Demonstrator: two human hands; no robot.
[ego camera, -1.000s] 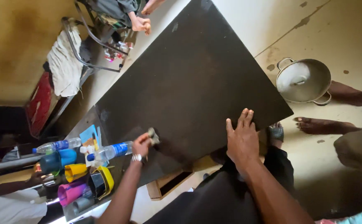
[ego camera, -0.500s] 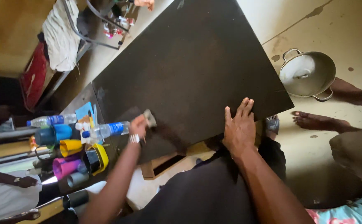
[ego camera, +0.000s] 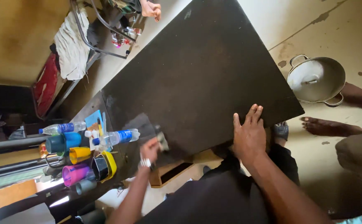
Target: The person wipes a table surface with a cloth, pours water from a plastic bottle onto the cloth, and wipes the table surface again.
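Observation:
A large dark board lies in front of me, slanting away to the upper right. My left hand is closed on a small grey pad and presses it on the board's near left edge. A paler, dull patch shows on the board just above the pad. My right hand lies flat with fingers together on the board's near right edge, holding nothing.
Plastic bottles, coloured cups and a yellow-rimmed container stand to the left. A lidded metal pot sits on the floor at right, beside another person's bare foot. A metal frame with a cloth is upper left. A wooden box is under the board.
My left hand with the pad slid back toward me along the board's near left edge. My right hand stays flat on the board. The camera view shifted slightly.

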